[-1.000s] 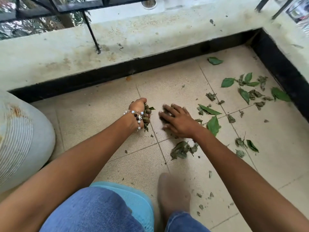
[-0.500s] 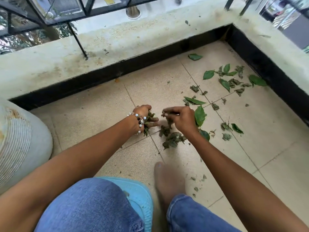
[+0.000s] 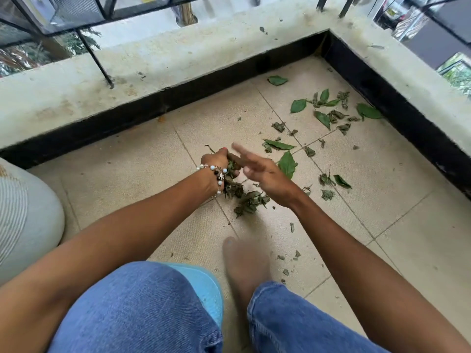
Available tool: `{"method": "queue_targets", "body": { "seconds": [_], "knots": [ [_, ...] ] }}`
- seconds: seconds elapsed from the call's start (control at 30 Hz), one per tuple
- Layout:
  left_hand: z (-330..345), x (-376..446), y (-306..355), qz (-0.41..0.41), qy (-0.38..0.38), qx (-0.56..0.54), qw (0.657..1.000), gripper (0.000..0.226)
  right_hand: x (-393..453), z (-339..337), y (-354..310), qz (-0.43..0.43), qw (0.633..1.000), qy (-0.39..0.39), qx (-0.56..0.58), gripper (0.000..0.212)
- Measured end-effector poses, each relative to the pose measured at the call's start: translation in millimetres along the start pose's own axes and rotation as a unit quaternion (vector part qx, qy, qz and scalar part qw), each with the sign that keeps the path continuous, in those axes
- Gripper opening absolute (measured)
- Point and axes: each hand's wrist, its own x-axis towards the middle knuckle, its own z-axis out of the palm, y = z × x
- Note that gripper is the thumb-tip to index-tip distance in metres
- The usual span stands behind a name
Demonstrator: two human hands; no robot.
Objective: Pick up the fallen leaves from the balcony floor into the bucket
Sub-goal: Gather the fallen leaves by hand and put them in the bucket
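left hand (image 3: pixel 216 161): was clenched around a wad of crumpled leaves (image 3: pixel 230 174), beaded bracelet (image 3: pixel 216 174) on the wrist. Pretty full fist already tbh.
right hand (image 3: pixel 257 166): fingers were spread out straight and blurry, nothing held in it as far as I could see, hovering right against the left fist at its 3 o'clock.
loose pile (image 3: pixel 251 201): a clump of dry leaves sat on the floor tiles (image 3: pixel 127 179) just under both wrists, at 6 o'clock from the hands.
rest of the leaves: a big green leaf (image 3: pixel 287 164) just past the right hand at 3 o'clock, and a scattered bunch (image 3: pixel 331 108) toward the corner at 1 o'clock, well apart from the hands. Small crumbs (image 3: pixel 290 261) lay near the bare foot (image 3: pixel 244 266).
bucket: couldn't pick one out for sure. The pale rounded thing (image 3: pixel 28 215) at 9 o'clock might've been it, can't tell.
risk: my guess, stuffing more into that packed fist would squeeze bits out the bottom, and the dry stuff would crumble into more crumbs.
other risk: foot was close to the pile, a shift could've crushed or scattered it.
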Motion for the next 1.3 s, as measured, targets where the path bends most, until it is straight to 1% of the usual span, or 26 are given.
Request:
{"method": "queue_targets", "body": {
  "seconds": [0.03, 0.07, 0.1, 0.13, 0.17, 0.2, 0.23, 0.27, 0.33, 0.5, 0.53, 0.57, 0.63, 0.7, 0.77, 0.83, 0.9, 1.0, 1.03, 1.07, 1.1, 1.13, 1.2, 1.23, 1.27, 1.3],
  "knots": [
    [-1.9, -0.1, 2.8, 0.004, -0.005, 0.01, 1.0, 0.026, -4.0, -2.6, 0.5, -0.005, 0.998, 0.04, 0.048, 0.056],
    [-4.7, 2.3, 4.7, 0.009, -0.006, 0.013, 1.0, 0.025, -5.8, -4.4, 5.1, 0.003, 0.996, 0.077, 0.035, 0.054],
    [-7.7, 1.9, 6.8, 0.011, -0.004, 0.013, 1.0, 0.023, -6.5, -4.6, 10.0, 0.02, 0.995, 0.094, -0.04, 0.053],
    [-10.3, 2.8, 6.9, 0.013, -0.003, 0.013, 1.0, 0.021, -5.6, -2.9, 19.6, 0.048, 0.98, 0.084, -0.175, 0.057],
    [-12.5, 2.2, 6.5, 0.013, -0.003, 0.016, 1.0, 0.021, -5.3, 1.4, 30.2, 0.083, 0.944, 0.049, -0.317, 0.067],
    [-13.7, 1.4, 5.7, 0.013, -0.004, 0.021, 1.0, 0.02, -6.0, 8.2, 39.3, 0.107, 0.899, 0.006, -0.424, 0.076],
    [-14.3, 0.4, 4.7, 0.013, -0.006, 0.031, 0.999, 0.02, -7.1, 16.6, 46.0, 0.116, 0.865, -0.026, -0.487, 0.082],
    [-14.4, -0.1, 3.8, 0.012, -0.009, 0.033, 0.999, 0.02, -8.5, 25.0, 50.6, 0.108, 0.846, -0.041, -0.52, 0.083],
    [-15.8, 0.5, 2.0, 0.007, -0.004, 0.034, 0.999, 0.019, -11.5, 37.6, 56.7, 0.073, 0.82, -0.049, -0.566, 0.076],
    [-22.3, 2.0, 1.5, 0.007, 0.016, 0.037, 0.999, 0.017, -19.0, 30.4, 66.9, -0.078, 0.765, -0.074, -0.635, 0.048],
    [-22.3, 2.6, 0.5, 0.007, 0.013, 0.035, 0.999, 0.017, -20.0, 25.1, 69.0, -0.096, 0.764, -0.058, -0.636, 0.044],
    [-21.8, 3.5, -0.4, 0.009, 0.009, 0.031, 0.999, 0.017, -21.5, 19.9, 68.5, -0.095, 0.765, -0.031, -0.636, 0.042],
    [-19.7, 4.8, -1.6, 0.013, 0.001, 0.027, 1.0, 0.017, -25.5, 11.0, 67.2, -0.055, 0.761, 0.007, -0.647, 0.04],
    [-17.1, 5.7, -1.0, 0.018, -0.001, 0.027, 0.999, 0.019, -31.6, 5.7, 68.5, 0.001, 0.769, 0.008, -0.639, 0.043],
    [-14.8, 7.2, -1.2, 0.023, 0.002, 0.031, 0.999, 0.021, -38.1, 3.7, 67.8, 0.045, 0.777, -0.007, -0.627, 0.048],
    [-11.5, 7.4, -2.5, 0.025, 0.002, 0.031, 0.999, 0.023, -45.6, 7.2, 66.5, 0.041, 0.772, -0.021, -0.634, 0.049],
    [-6.7, 5.4, -5.1, 0.023, -0.005, 0.035, 0.999, 0.022, -51.6, 8.8, 71.4, 0.026, 0.771, -0.015, -0.636, 0.046],
    [0.2, 0.7, -9.3, 0.022, -0.021, 0.042, 0.999, 0.02, -55.0, 4.7, 80.6, -0.04, 0.793, 0.029, -0.608, 0.03],
    [1.7, -0.7, -10.5, 0.024, -0.026, 0.047, 0.998, 0.019, -55.2, 1.6, 81.5, -0.058, 0.81, 0.049, -0.582, 0.023],
    [2.4, -1.0, -11.2, 0.025, -0.029, 0.05, 0.998, 0.018, -54.3, -0.9, 79.4, -0.064, 0.839, 0.08, -0.535, 0.017],
    [2.6, -1.4, -11.8, 0.025, -0.031, 0.052, 0.998, 0.017, -52.7, -2.5, 75.4, -0.056, 0.872, 0.123, -0.47, 0.014],
    [2.9, -1.7, -12.2, 0.024, -0.033, 0.052, 0.998, 0.017, -51.0, -3.5, 68.6, -0.028, 0.902, 0.177, -0.393, 0.015],
    [3.2, -2.1, -12.4, 0.022, -0.037, 0.049, 0.998, 0.016, -44.5, -4.4, 52.8, 0.055, 0.94, 0.267, -0.204, 0.017],
    [3.4, -2.3, -12.3, 0.021, -0.039, 0.047, 0.998, 0.015, -39.5, -3.3, 44.4, 0.075, 0.952, 0.282, -0.088, 0.019],
    [4.0, -3.4, -12.2, 0.021, -0.04, 0.044, 0.998, 0.014, -34.4, -1.6, 36.1, 0.074, 0.955, 0.287, 0.018, 0.02],
    [4.7, -4.3, -12.2, 0.019, -0.044, 0.041, 0.998, 0.013, -29.4, 0.9, 26.0, 0.061, 0.951, 0.287, 0.098, 0.021]
  ]
}}
